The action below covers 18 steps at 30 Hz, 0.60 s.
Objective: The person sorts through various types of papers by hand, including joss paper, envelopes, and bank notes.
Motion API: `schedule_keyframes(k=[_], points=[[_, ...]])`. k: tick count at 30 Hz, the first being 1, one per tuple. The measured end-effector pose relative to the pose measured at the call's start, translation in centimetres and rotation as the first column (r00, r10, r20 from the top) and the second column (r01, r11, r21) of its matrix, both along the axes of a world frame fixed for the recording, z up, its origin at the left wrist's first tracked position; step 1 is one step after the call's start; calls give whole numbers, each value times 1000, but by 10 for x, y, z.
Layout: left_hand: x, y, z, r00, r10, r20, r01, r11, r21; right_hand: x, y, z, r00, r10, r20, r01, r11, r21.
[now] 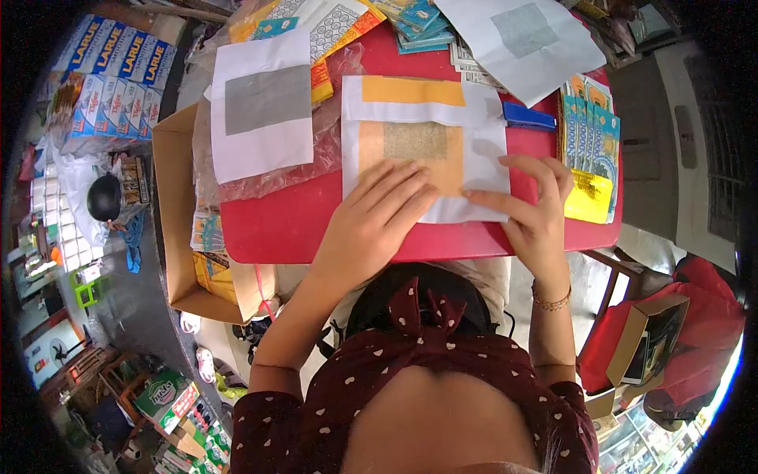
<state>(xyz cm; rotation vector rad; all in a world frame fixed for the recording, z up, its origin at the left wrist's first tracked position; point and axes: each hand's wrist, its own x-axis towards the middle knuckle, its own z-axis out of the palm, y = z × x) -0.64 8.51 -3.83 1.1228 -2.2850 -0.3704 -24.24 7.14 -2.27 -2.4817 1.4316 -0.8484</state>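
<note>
Left hand: our left hand (377, 217) lies flat, palm down, fingers straight and together. The grip is open and closes on nothing. We judge it is weighting the paper so it cannot slide.
Right hand: our right hand (537, 209) is also open, with fingers spread. The index fingertip presses on the sheet's lower right part, just beside the left fingertips, apparently smoothing a fold or an edge.
Sheet: the white paper sheet with an orange square and a dull gold centre patch (410, 142) lies flat under both hands at the near middle of the worktop. An orange band runs along its far edge.
Worktop: the red plastic worktop (276, 229) is bare only along its near edge.
Right side: a small flat blue object (527, 117) touches the sheet's far right corner. Beyond it is a stack of teal printed paper packets with a yellow one at its near end (591, 150), within the right hand's reach.
Left side: a second white sheet with a grey square (264, 103) rests on crumpled clear plastic wrap (260, 178), apart from the one being pressed.
Far end: a third white sheet with a grey patch (521, 39) overlaps piles of printed paper.
</note>
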Motion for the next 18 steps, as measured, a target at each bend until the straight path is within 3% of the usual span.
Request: schedule_keyframes(k=[2, 4, 6, 8, 12, 14, 18], points=[[8, -1, 0, 996, -48, 76, 49, 999, -5, -6, -2, -10, 1000, 24, 0, -24, 1000, 3], [17, 0, -2, 997, -47, 58, 45, 998, 36, -10, -4, -12, 1000, -20, -9, 20, 1000, 17], [23, 0, -3, 998, -39, 43, 37, 997, 66, -18, -7, -15, 996, 35, 79, -47, 988, 150], [27, 1, -5, 999, -21, -25, 24, 993, 113, -16, -7, -15, 994, 56, 90, -68, 989, 133], [31, 2, -5, 999, 7, -53, -5, 999, 46, -15, -6, -12, 993, 39, 113, -54, 989, 136], [37, 6, 4, 997, 73, 31, -74, 996, 46, -16, -4, -12, 992, 22, 125, -40, 989, 143], [48, 4, -5, 1000, 0, -16, 1, 1000, 27, -18, -2, -13, 994, -2, 113, -21, 980, 198]])
